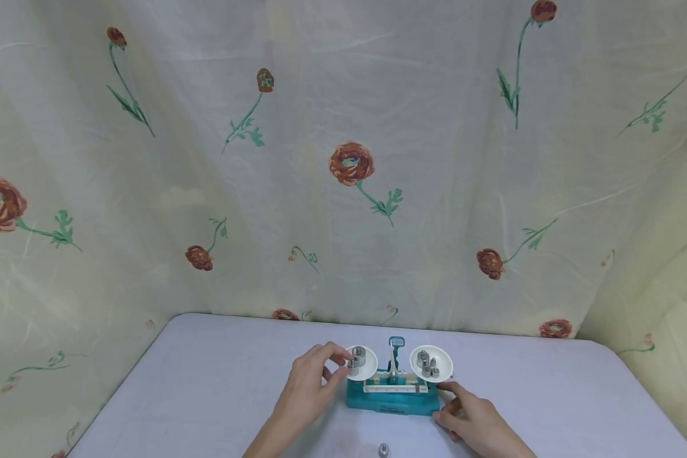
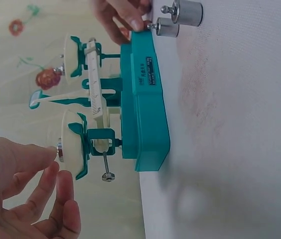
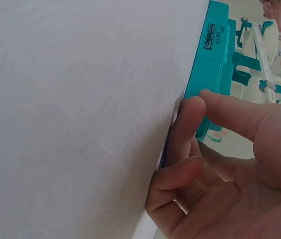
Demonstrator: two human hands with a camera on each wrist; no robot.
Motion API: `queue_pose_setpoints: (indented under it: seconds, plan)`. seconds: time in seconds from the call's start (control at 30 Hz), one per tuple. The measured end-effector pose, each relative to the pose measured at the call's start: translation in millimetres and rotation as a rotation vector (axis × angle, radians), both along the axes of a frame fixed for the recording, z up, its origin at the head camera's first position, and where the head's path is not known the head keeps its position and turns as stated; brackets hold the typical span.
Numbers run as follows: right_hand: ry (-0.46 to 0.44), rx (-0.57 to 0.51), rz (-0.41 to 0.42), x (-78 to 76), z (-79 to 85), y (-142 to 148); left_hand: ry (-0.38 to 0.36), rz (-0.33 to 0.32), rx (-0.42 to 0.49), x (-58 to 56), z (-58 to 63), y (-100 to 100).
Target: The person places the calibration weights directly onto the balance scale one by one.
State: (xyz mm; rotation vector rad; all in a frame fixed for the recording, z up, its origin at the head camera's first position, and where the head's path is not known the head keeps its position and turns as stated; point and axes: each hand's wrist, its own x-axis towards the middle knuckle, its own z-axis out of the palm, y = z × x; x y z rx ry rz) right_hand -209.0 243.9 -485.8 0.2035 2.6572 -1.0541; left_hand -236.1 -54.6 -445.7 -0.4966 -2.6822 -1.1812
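Note:
A teal balance scale (image 1: 393,402) with two white pans stands on the table. My left hand (image 1: 309,383) is at its left pan (image 1: 371,370), thumb and index finger pinching a small metal weight (image 1: 352,365). Another metal weight (image 1: 359,351) stands in that pan behind it. In the left wrist view, the left hand (image 2: 23,184) covers most of the pinched weight. Several metal weights (image 1: 426,366) sit in the right pan (image 1: 444,362). My right hand (image 1: 474,420) grips the right end of the scale's base (image 3: 212,55), its other fingers curled against the table.
A loose metal weight (image 1: 383,450) stands on the table in front of the scale; the left wrist view has two, a larger weight (image 2: 188,12) and a smaller weight (image 2: 168,27). A flowered curtain (image 1: 423,210) hangs behind the white tabletop (image 1: 549,394).

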Motion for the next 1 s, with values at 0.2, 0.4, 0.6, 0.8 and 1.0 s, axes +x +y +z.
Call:
queue_pose_setpoints:
  seconds: [0.2, 0.4, 0.6, 0.8, 1.0]
  plan:
    - [-0.005, -0.010, -0.007, -0.6, 0.2, 0, -0.011, -0.055, 0.021, 2.7, 1.5, -4]
    - [-0.005, -0.005, 0.001, -0.1, 0.0, 0, -0.022, -0.172, 0.068, 3.9, -2.4, -8]
    - [-0.003, 0.003, 0.000, -0.4, 2.6, 0, -0.056, -0.268, 0.078, 8.1, -2.1, -6]
    - [-0.004, -0.002, -0.004, -0.1, 3.1, 1, -0.098, -0.404, 0.071, 11.5, -2.9, -4]
    - [-0.025, -0.010, -0.013, -0.6, 1.4, 0, -0.224, -0.523, -0.008, 9.0, -11.7, -4]
